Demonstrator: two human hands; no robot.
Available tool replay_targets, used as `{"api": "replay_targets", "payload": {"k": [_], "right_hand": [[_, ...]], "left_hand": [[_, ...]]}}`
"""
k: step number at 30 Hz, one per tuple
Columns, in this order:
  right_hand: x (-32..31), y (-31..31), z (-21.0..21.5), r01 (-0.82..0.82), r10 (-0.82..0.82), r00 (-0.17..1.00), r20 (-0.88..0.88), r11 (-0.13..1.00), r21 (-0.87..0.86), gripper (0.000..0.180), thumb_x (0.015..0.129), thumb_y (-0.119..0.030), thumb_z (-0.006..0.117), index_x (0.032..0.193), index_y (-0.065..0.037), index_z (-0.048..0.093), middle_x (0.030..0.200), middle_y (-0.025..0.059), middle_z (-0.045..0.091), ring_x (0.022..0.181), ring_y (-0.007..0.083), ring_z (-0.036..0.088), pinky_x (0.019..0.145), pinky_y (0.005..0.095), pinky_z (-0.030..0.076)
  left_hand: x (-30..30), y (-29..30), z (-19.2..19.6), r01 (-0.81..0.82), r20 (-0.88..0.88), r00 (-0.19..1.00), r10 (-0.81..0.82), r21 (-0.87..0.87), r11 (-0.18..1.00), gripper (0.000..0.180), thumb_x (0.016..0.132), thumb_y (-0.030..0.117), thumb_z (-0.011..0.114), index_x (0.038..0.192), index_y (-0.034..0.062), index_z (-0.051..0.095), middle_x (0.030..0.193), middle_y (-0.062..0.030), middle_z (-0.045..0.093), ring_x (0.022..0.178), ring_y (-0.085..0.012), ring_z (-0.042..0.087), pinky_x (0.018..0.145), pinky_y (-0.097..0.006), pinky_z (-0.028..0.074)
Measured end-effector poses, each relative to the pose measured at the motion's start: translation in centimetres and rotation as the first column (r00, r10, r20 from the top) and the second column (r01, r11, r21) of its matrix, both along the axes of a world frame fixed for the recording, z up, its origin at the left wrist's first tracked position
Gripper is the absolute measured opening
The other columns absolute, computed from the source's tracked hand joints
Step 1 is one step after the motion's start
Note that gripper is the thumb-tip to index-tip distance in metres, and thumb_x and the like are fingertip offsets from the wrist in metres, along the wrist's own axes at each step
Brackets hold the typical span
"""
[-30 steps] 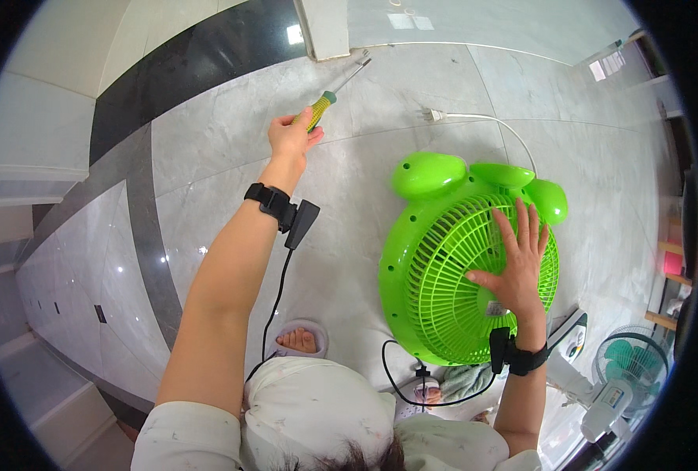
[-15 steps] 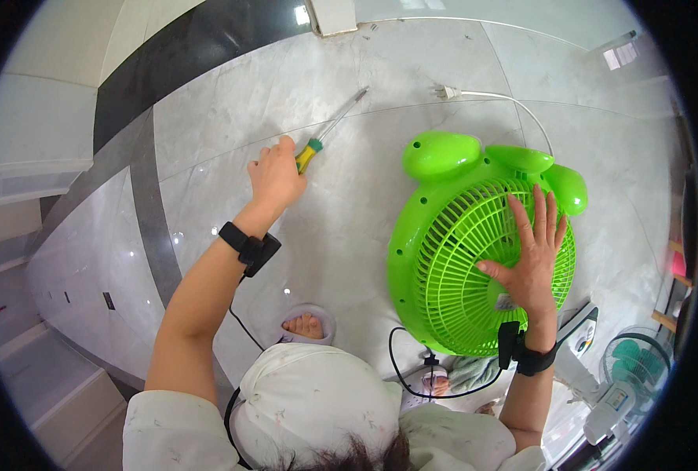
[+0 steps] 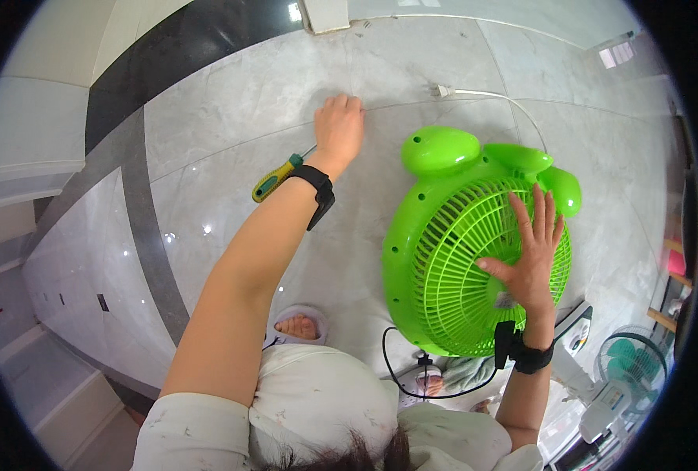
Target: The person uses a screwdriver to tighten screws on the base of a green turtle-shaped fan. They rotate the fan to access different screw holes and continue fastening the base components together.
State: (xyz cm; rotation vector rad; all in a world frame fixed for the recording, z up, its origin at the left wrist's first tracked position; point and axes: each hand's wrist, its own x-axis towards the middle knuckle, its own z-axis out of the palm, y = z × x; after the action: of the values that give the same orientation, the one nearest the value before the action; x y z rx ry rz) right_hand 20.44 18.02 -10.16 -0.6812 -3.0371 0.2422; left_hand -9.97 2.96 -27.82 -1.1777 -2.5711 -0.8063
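Note:
My left hand (image 3: pixel 339 129) reaches out over the floor with its fingers curled closed. Behind the wrist shows the yellow and green handle of a screwdriver (image 3: pixel 277 178); its metal shaft runs in under my hand, which seems to grip it near the tip. The tip itself is hidden. A bright green fan housing (image 3: pixel 404 259) with a round slatted grille lies on the floor to the right, with rounded lobes at its far end. My right hand (image 3: pixel 531 263) rests on the grille, fingers spread open.
A white cord with a plug (image 3: pixel 441 91) runs from the fan's far side. A black cable (image 3: pixel 388 357) loops by my feet. A second fan with teal blades (image 3: pixel 634 359) stands at the lower right. White steps (image 3: pixel 74 408) rise at the left.
My left hand has moved forward and right from the screwdriver's handle to its shaft end. The screwdriver has shifted back and left. My right hand stays on the grille.

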Motion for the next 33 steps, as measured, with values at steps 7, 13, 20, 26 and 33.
{"api": "replay_targets", "payload": {"k": [7,13,20,26,33], "right_hand": [[-0.3,-0.3,0.4,-0.004,0.004,1.000,0.007,1.000,-0.023,0.102,0.056,-0.067,0.075,0.144,-0.024,0.045,0.157,0.0157,0.026,0.144,0.0401,0.021,0.113,0.0629,0.011],[-0.3,-0.4,0.5,0.011,-0.010,1.000,0.020,0.999,-0.042,0.103,0.054,-0.065,0.077,0.144,-0.025,0.046,0.157,0.0163,0.025,0.144,0.0409,0.020,0.113,0.0638,0.011],[-0.4,-0.4,0.7,0.013,-0.013,1.000,0.015,0.999,-0.049,0.102,0.054,-0.063,0.078,0.143,-0.024,0.046,0.156,0.0160,0.026,0.144,0.0408,0.021,0.113,0.0633,0.011],[-0.3,-0.1,0.3,0.008,-0.008,1.000,-0.017,1.000,-0.018,0.102,0.055,-0.064,0.077,0.144,-0.024,0.045,0.156,0.0154,0.027,0.144,0.0396,0.022,0.113,0.0625,0.012],[0.3,0.3,-0.4,-0.017,0.017,0.999,-0.033,1.000,0.023,0.103,0.057,-0.067,0.075,0.144,-0.023,0.044,0.155,0.0141,0.029,0.143,0.0397,0.023,0.113,0.0616,0.013]], "left_hand": [[-1.1,2.1,1.4,-0.126,0.352,0.913,0.206,-0.237,0.963,0.014,0.093,0.017,0.051,0.094,0.0029,0.053,0.092,-0.0181,0.065,0.083,-0.0372,0.064,0.068,-0.049,0.048],[-2.4,3.6,2.4,-0.147,0.299,0.925,0.235,-0.289,0.946,0.023,0.096,0.027,0.051,0.109,0.0084,0.054,0.088,-0.0176,0.068,0.082,-0.0383,0.065,0.068,-0.050,0.050],[-5.5,3.7,1.9,-0.185,0.276,0.953,0.126,0.199,0.962,0.054,0.087,0.017,0.066,0.133,0.0017,0.043,0.120,-0.0221,0.057,0.111,-0.0365,0.056,0.091,-0.043,0.046],[0.3,-8.3,3.5,-0.069,0.128,0.987,0.097,-0.209,0.976,0.063,0.080,0.021,0.072,0.131,0.0009,0.042,0.115,-0.0197,0.055,0.108,-0.0365,0.054,0.086,-0.047,0.046],[2.0,-13.3,3.8,-0.155,0.270,0.937,0.224,-0.254,0.955,0.047,0.082,0.018,0.070,0.124,0.0043,0.053,0.100,-0.0146,0.062,0.089,-0.0305,0.062,0.074,-0.040,0.050]]}}
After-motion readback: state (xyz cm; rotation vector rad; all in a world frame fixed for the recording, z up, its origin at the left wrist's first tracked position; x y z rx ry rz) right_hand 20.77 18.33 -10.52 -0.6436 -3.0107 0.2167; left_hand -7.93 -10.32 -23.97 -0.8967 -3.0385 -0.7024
